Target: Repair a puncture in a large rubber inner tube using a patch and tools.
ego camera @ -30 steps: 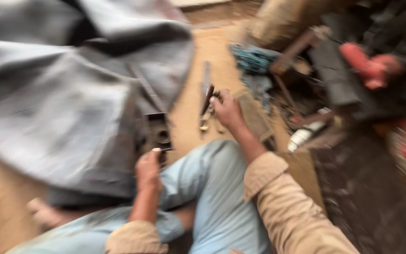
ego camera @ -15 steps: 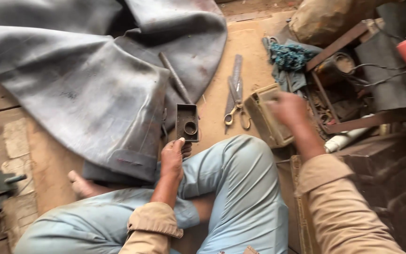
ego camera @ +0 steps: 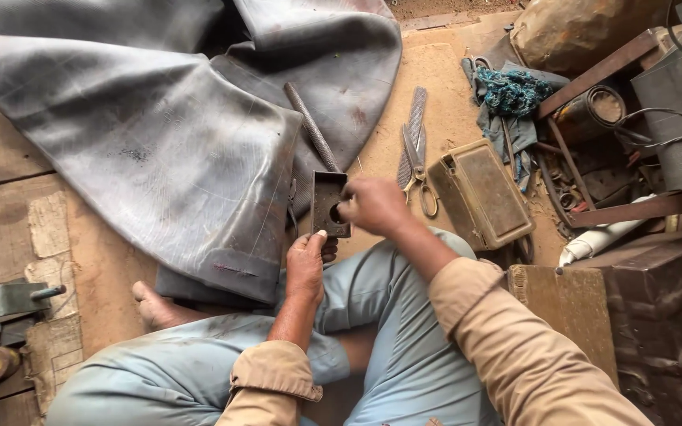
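Both hands on small dark metal box [ego camera: 327, 203] over the knee.
Left hand [ego camera: 306, 264] closed round the box's lower end; right hand [ego camera: 370, 205] curled, fingertips pinched at its round hole. Grey rubber sheet [ego camera: 159, 142] touches box; scissors [ego camera: 418, 170] and tan case [ego camera: 481, 193] just beside, on the floor.

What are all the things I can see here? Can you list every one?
rubber tube: one, grey, spread over the floor, upper left
metal block: one, dark, with a round hole, between the hands
rod: one, grey, lying on the rubber
file: one, grey, on the floor
scissors: one, yellow handles, beside the file
box: one, dusty tan, right of the scissors
rag: one, teal, upper right
left hand: holds the block from below
right hand: fingers at the hole
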